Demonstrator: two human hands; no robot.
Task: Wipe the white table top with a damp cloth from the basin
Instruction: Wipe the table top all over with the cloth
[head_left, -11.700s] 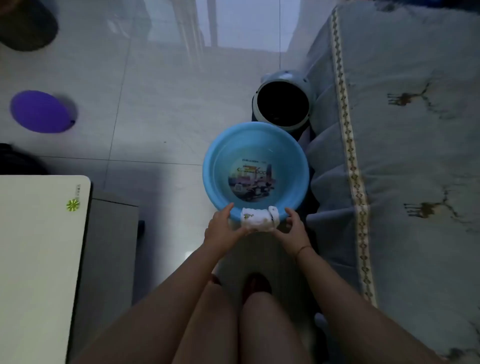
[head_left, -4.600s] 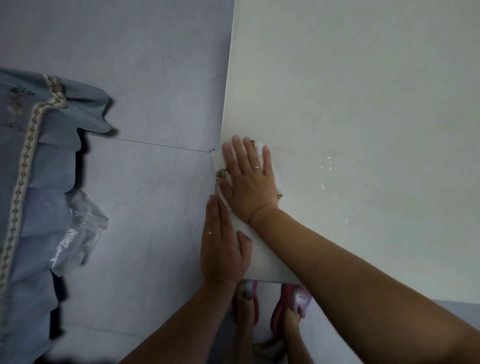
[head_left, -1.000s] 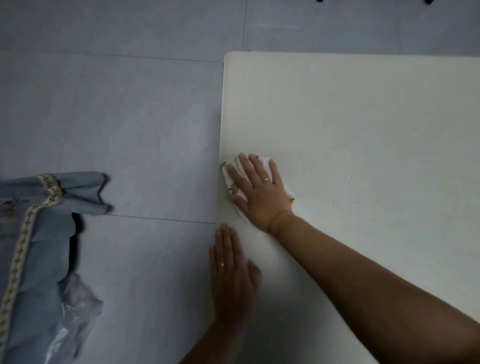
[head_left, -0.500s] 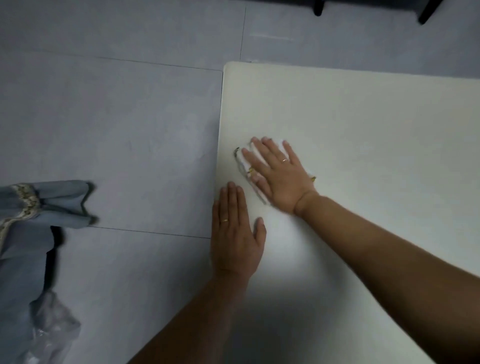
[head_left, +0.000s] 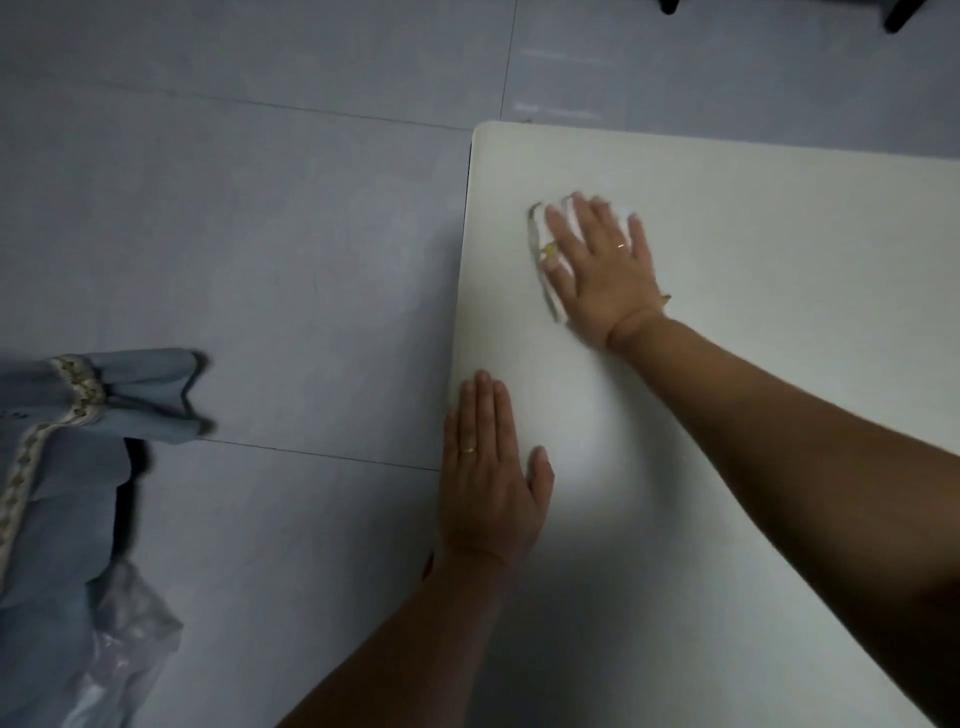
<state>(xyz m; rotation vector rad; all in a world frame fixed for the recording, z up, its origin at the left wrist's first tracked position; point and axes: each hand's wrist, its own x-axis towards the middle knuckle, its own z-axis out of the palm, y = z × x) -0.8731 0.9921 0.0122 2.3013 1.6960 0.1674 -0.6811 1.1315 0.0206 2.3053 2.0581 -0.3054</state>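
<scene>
My right hand (head_left: 605, 270), fingers straight and spread, presses the damp cloth (head_left: 538, 262) flat under its palm on the white table top (head_left: 779, 223). My left hand (head_left: 488, 483) rests flat, fingers straight, nearer me at the table's edge.

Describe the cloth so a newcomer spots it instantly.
On the white table top, look near the far-left corner. The right hand lies flat there; the cloth is the white pad under it, grey-edged with a yellow mark. The left hand covers nothing.
</scene>
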